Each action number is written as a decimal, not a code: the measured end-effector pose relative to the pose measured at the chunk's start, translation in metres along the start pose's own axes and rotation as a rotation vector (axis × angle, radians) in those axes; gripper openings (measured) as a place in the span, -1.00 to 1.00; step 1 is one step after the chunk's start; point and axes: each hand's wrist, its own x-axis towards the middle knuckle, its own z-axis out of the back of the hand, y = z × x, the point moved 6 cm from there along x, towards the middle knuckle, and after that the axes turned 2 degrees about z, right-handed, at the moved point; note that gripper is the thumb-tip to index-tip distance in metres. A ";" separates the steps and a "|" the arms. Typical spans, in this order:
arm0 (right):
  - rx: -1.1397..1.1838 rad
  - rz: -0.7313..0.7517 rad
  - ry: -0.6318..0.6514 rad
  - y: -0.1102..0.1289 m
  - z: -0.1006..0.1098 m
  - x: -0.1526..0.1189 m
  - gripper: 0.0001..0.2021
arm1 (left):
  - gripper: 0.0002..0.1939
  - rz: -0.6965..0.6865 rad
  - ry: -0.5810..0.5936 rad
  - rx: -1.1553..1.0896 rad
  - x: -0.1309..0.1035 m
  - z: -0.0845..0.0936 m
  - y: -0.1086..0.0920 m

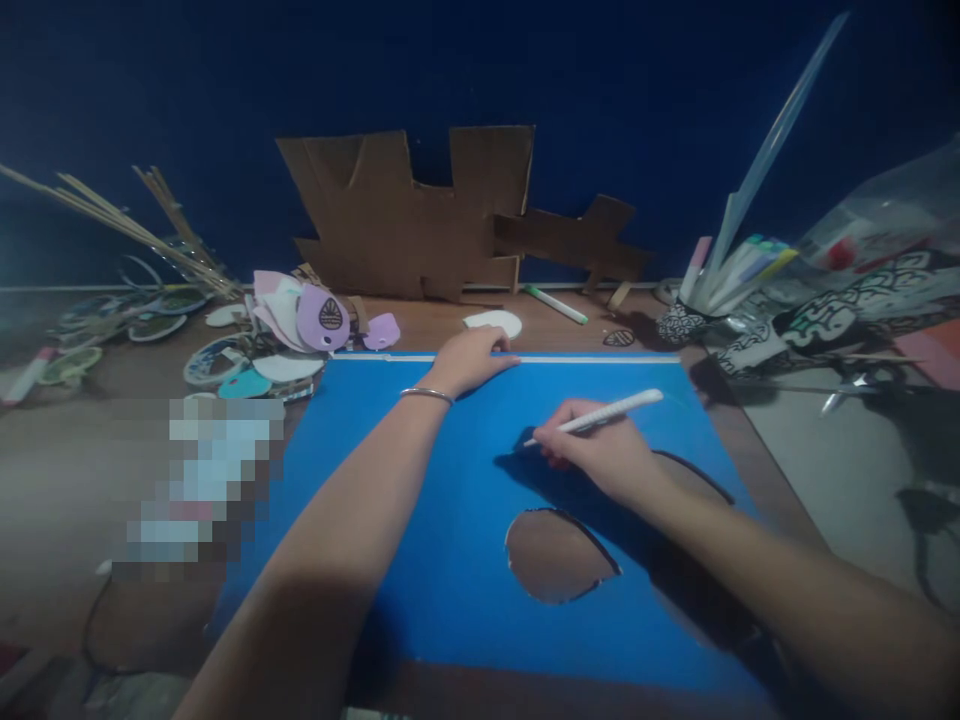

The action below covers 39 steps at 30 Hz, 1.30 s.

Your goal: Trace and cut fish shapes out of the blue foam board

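Note:
My right hand (589,445) is closed around a slim white marker (619,408), its tip slanting down to the left over the blue sheet (375,600). Beneath that hand a dark shadow falls on the sheet. My left hand (476,358) rests at the sheet's far edge, thumb stretched to the right and fingers bent but apart from it. Just beyond its fingers lies a white teardrop-shaped cutout (506,323); whether they touch it I cannot tell. A leaf-shaped hole (561,558) in the sheet shows brown below, and another opening (690,475) is partly hidden by my right arm.
Purple and white foam cutouts (322,318) stand at the back left, near tape rolls (214,362) and thin sticks (142,245). Brown cardboard (420,230) leans against the dark blue wall. A green-capped marker (556,304) lies behind the sheet. Right: a patterned pen cup (681,322) and scissors (847,390).

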 end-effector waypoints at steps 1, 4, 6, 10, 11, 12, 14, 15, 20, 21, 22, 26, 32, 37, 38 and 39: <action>-0.025 0.001 0.006 0.001 -0.001 -0.001 -0.78 | -0.69 0.005 0.000 0.000 0.000 0.000 0.000; -0.071 -0.001 -0.003 0.000 -0.002 0.000 -0.76 | -0.70 0.015 0.001 0.004 0.000 0.001 0.000; -0.098 0.000 -0.008 -0.002 -0.001 0.001 -0.76 | -0.70 0.010 0.003 0.010 -0.001 0.001 -0.001; -0.109 -0.003 0.000 -0.002 -0.001 0.001 -0.76 | -0.69 -0.001 -0.005 0.015 -0.001 0.001 -0.001; -0.103 -0.004 0.007 -0.002 -0.001 0.000 -0.76 | -0.69 -0.004 -0.007 0.014 -0.001 0.001 -0.001; -0.096 -0.007 0.017 -0.001 -0.001 0.000 -0.76 | -0.69 -0.004 -0.007 0.013 -0.001 0.001 -0.001; -0.086 -0.017 0.034 0.001 -0.002 -0.001 -0.77 | -0.69 0.002 -0.003 0.011 -0.001 0.001 -0.001; -0.083 -0.023 0.035 0.002 -0.002 -0.001 -0.77 | -0.69 0.008 -0.002 0.011 -0.001 0.001 -0.001; -0.091 -0.042 0.032 0.006 -0.002 -0.002 -0.79 | -0.69 0.015 -0.001 0.001 -0.002 0.002 -0.002; -0.085 -0.041 0.033 0.006 -0.002 -0.002 -0.79 | -0.70 0.013 0.000 0.001 -0.002 0.002 -0.002; -0.078 -0.040 0.030 0.007 -0.002 -0.002 -0.79 | -0.70 0.013 0.001 0.000 -0.002 0.002 -0.002; -0.061 -0.039 0.007 0.005 -0.001 -0.001 -0.78 | -0.69 0.007 -0.002 -0.007 -0.002 0.001 -0.001; -0.073 -0.037 -0.004 0.003 -0.001 -0.001 -0.78 | -0.69 0.000 -0.012 -0.003 -0.002 0.002 -0.001; -0.075 -0.036 0.018 0.003 -0.002 -0.001 -0.79 | -0.69 0.016 -0.001 0.008 -0.002 0.002 -0.001; -0.080 -0.030 0.023 0.002 -0.002 -0.001 -0.79 | -0.70 0.013 -0.002 0.009 -0.002 0.002 -0.002; -0.088 -0.023 0.022 0.002 -0.002 -0.001 -0.78 | -0.70 0.009 -0.004 0.010 -0.002 0.002 -0.002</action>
